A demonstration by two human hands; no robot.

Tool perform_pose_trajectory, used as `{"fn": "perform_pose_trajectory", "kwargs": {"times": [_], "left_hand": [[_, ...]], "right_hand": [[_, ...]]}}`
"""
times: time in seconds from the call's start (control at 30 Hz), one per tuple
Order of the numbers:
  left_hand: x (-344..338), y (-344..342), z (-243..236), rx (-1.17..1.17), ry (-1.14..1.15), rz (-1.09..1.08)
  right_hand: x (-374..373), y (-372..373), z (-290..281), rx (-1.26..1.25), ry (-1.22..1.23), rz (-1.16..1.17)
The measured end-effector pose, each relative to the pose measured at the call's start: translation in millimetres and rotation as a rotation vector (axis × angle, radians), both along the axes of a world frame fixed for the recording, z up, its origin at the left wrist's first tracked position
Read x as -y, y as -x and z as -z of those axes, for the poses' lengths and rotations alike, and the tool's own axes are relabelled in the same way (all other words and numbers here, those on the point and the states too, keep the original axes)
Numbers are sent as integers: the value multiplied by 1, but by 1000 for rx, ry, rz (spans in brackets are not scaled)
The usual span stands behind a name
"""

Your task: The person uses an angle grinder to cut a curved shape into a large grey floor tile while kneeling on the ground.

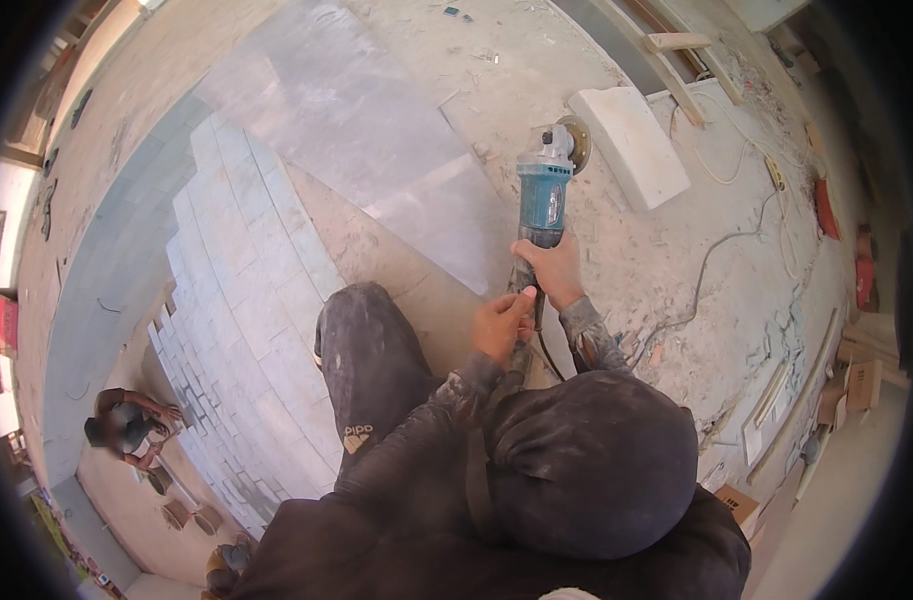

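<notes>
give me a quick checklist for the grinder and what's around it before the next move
1. Right hand firm on the grinder: ok, wrapped around its body.
2. Left hand away from the disc: ok, at the grinder's rear end.
3. Hands covered: not ok, both are bare.
4. Disc stopped: cannot tell from one still picture.
5. Disc clear of the white block: cannot tell, they sit side by side and contact is unclear.
6. Co-worker well away: ok, off at the lower left.
</notes>
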State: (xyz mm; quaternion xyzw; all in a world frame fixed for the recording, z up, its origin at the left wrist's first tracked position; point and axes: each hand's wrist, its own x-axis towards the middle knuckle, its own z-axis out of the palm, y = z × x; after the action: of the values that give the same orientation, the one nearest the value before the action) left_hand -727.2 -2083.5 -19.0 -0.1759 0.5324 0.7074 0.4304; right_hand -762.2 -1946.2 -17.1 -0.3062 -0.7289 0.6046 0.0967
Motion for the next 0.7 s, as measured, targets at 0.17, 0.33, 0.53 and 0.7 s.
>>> {"fn": "perform_pose_trajectory", "kwargs": {"times": [0.17, 0.33, 0.53, 0.7], "left_hand": [[-9, 1, 5, -40, 21, 14], [-26, -9, 21, -177, 16, 12], [-22, -5, 43, -227, 226, 235], [-23, 18, 66, -639, -79, 249]], "right_hand": [[-8, -6, 4, 54, -66, 3], [-22, -12, 8, 56, -256, -21], [-28, -20, 11, -25, -163, -83], [-20, -17, 8, -6, 109, -67]]}}
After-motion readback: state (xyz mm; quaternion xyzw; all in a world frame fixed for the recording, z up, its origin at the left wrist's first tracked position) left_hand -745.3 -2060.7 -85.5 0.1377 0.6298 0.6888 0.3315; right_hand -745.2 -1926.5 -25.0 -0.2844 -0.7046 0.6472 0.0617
